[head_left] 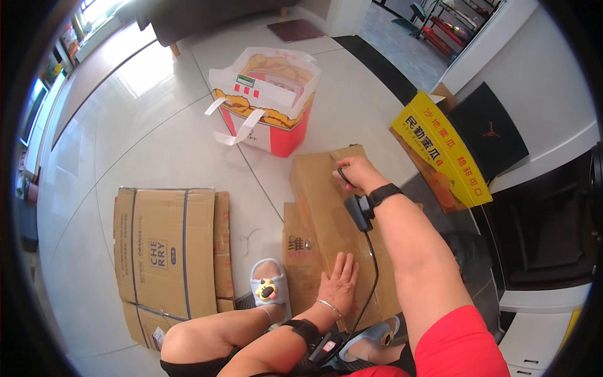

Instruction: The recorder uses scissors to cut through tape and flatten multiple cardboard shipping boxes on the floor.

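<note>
A brown cardboard box (333, 217) lies in front of me on the floor, beside my feet. On its near part my left hand (337, 290) rests flat, fingers stretched out and holding nothing. My right hand (362, 174) is closed at the box's far end. A black loop-handled tool (343, 176) shows at its fingers; the rest of the tool is hidden, so its exact kind cannot be told. Dark straps with small devices sit on both my wrists, and a black cable runs across the box.
Flattened cardboard (166, 251), bound with dark straps, lies at the left. A red and white carrier bag (264, 103) stands beyond the box. At the right are a yellow printed carton (440, 151) and a black box panel (487, 122). My slippered foot (269, 286) is beside the cardboard box.
</note>
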Available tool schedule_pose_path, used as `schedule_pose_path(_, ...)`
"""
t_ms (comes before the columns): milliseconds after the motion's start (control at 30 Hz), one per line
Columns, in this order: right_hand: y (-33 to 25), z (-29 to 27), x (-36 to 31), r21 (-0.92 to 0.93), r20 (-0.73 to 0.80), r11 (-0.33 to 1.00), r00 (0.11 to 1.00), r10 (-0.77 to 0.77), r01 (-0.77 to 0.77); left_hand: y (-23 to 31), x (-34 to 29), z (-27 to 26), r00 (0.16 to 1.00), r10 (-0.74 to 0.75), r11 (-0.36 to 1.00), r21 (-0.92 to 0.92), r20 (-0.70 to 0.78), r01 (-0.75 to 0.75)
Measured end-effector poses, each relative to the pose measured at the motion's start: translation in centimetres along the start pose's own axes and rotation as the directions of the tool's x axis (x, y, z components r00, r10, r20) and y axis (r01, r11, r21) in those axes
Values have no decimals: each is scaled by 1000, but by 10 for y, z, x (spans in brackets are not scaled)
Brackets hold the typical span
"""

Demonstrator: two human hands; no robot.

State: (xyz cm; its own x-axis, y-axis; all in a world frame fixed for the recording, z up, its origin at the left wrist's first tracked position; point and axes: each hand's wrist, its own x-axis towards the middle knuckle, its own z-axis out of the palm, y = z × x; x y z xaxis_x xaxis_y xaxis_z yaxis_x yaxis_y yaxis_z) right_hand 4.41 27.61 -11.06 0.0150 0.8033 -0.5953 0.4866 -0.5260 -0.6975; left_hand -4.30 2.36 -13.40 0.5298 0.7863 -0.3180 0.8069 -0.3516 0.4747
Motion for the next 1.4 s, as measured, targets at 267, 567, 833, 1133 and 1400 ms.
schedule_pose_path(267, 14, 14, 9, -306, -55, 952, 998, -21, 3, 0, 1, 4, 998, 1, 998, 61, -55, 2)
schedule_pose_path(567, 47, 6, -63, -293, -33, 934, 978, 205, -206, -1, 0, 12, 995, -6, 996, 83, -103, 14)
schedule_pose_path(833, 81, 14, -141, -436, -55, 873, 975, 216, -218, 2, -7, 8, 995, -10, 996, 84, -102, 18)
schedule_pose_path(1133, 160, 12, -237, -294, -28, 905, 949, 313, -308, 12, -8, 13, 997, -49, 994, 98, -61, 55)
schedule_pose_path(1400, 203, 8, -315, -156, -25, 925, 938, 346, -346, 23, -13, 1, 997, -72, 994, 86, 28, 69)
